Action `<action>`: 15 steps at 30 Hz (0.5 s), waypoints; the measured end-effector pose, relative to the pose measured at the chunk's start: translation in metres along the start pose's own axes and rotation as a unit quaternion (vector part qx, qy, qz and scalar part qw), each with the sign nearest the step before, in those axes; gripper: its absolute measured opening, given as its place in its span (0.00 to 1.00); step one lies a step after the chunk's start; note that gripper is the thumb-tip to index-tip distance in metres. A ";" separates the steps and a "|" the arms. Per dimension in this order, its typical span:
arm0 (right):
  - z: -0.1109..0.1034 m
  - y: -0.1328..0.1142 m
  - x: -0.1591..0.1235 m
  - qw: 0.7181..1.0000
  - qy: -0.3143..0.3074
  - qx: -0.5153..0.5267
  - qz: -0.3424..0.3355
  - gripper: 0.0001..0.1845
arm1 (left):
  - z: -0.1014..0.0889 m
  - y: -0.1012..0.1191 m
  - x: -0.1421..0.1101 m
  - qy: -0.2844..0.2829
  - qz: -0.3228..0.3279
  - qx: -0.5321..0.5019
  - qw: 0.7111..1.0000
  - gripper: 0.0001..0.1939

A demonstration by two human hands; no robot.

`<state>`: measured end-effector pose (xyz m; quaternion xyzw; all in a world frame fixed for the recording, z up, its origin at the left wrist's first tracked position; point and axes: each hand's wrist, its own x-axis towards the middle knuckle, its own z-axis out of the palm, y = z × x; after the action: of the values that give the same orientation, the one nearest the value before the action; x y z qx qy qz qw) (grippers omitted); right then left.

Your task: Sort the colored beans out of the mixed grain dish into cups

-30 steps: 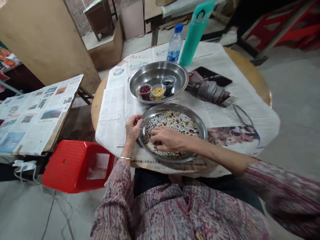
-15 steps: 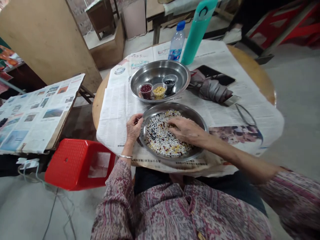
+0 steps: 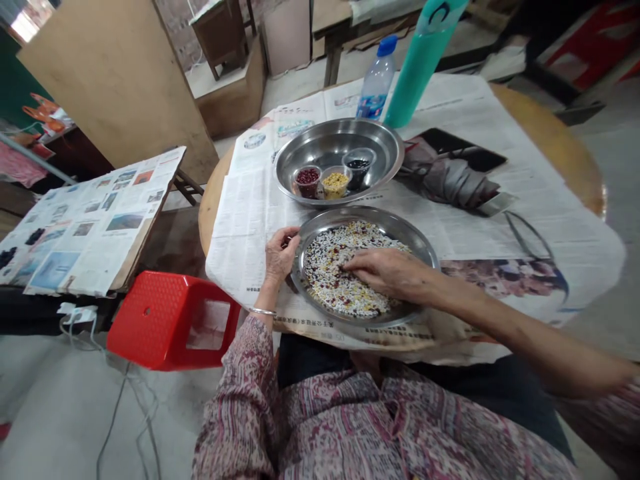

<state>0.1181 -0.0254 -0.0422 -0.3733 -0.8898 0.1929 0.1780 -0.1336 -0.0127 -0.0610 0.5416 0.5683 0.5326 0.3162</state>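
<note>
A round steel tray [image 3: 433,263] near my lap holds a spread of white grains [image 3: 327,280] mixed with red, yellow and black pieces. My left hand [image 3: 281,257] rests at the tray's left rim, fingers curled around small dark red bits that look like red beans. Inside the tray, my right hand [image 3: 393,272] has its fingertips pressed together down in the mix; what they pinch is too small to make out. Beyond stands a steel basin [image 3: 320,143] with three clear cups: red beans [image 3: 307,177], yellow pieces [image 3: 335,183] and black beans [image 3: 359,165].
Newspaper [image 3: 240,220] covers the round table. Behind the basin stand a plastic bottle [image 3: 377,80] and a tall teal bottle [image 3: 425,63]. A folded grey umbrella [image 3: 455,180] and a dark phone [image 3: 463,148] lie to the right. A red stool [image 3: 155,320] is at the left.
The view has shifted, so everything sits farther right. My right fingers have drawn closer together, lower in the grains. My left hand stays at the rim.
</note>
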 end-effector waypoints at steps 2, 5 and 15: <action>-0.001 0.011 0.015 1.000 0.010 -0.017 0.022 0.18 | 0.000 0.000 -0.001 -0.002 -0.003 0.003 1.000 0.08; 0.002 0.017 0.032 0.993 0.063 -0.067 0.072 0.19 | 0.000 -0.001 -0.002 -0.010 -0.011 0.011 1.000 0.08; 0.023 -0.031 0.008 0.984 0.011 -0.003 -0.180 0.15 | 0.000 -0.002 -0.006 -0.006 0.010 0.030 0.999 0.07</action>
<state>0.0837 -0.0441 -0.0458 -0.2102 -0.9409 0.1512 0.2186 -0.1333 -0.0186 -0.0643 0.5596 0.5770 0.5150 0.2977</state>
